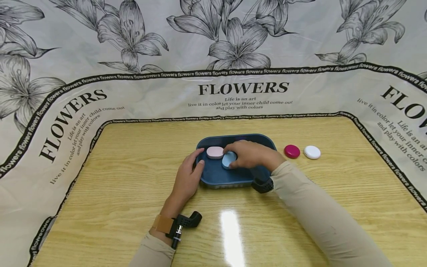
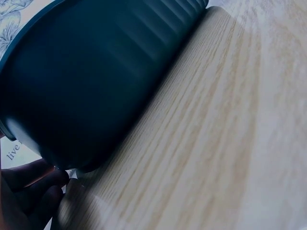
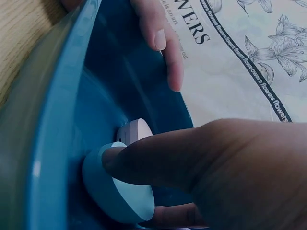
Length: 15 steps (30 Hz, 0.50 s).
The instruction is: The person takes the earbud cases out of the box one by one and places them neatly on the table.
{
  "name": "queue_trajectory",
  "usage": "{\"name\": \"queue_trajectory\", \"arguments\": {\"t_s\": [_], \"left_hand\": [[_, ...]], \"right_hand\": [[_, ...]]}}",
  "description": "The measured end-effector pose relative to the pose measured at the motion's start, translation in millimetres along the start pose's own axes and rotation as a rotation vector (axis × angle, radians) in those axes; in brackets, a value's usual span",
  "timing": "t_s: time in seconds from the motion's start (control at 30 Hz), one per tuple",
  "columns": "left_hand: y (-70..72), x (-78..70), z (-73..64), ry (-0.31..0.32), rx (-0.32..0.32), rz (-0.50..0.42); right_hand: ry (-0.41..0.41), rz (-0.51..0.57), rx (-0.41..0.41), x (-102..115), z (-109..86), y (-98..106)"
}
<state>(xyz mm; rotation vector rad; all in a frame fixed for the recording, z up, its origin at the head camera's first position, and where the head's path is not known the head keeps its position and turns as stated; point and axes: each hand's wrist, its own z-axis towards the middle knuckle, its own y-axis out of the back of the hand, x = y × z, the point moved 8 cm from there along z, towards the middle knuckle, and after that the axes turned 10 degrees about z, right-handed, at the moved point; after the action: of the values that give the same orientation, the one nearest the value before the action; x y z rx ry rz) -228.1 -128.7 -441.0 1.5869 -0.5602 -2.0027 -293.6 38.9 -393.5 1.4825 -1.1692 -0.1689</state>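
A dark blue plastic bin [image 1: 227, 178] stands on the table. Inside it, my right hand [image 1: 250, 154] pinches a light blue round case [image 1: 228, 160] between thumb and fingers; the right wrist view shows the thumb on the rim of this case [image 3: 117, 187]. Just left of it in the bin lies a pale pink oval case [image 1: 215, 152], partly behind the thumb in the right wrist view. My left hand [image 1: 187, 176] holds the bin's left wall, thumb and a finger over the rim. From the left wrist view, the bin's outer side [image 2: 91, 81] fills the upper left, with fingers low beside it.
To the right of the bin, a magenta round case [image 1: 292, 151] and a white round case [image 1: 312, 152] lie side by side on the wooden table [image 1: 133, 159]. A flower-printed cloth [image 1: 240, 94] rises behind and along both sides.
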Motion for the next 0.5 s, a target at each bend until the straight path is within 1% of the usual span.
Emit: {"name": "queue_trajectory", "arguments": {"t_s": [0.23,0.37,0.5], "left_hand": [[-0.2,-1.1,0.0,0.007,0.007,-0.003],[0.7,-1.4,-0.2,0.008,0.002,-0.006],[-1.0,-0.1,0.1,0.009,0.005,-0.003]], "right_hand": [[-0.021,-0.005,-0.013,-1.0,1.4,-0.7],[-0.027,-0.02,-0.019,3.1,5.4,-1.8],[-0.036,-0.025,-0.008,7.5,8.4,-3.5]]}}
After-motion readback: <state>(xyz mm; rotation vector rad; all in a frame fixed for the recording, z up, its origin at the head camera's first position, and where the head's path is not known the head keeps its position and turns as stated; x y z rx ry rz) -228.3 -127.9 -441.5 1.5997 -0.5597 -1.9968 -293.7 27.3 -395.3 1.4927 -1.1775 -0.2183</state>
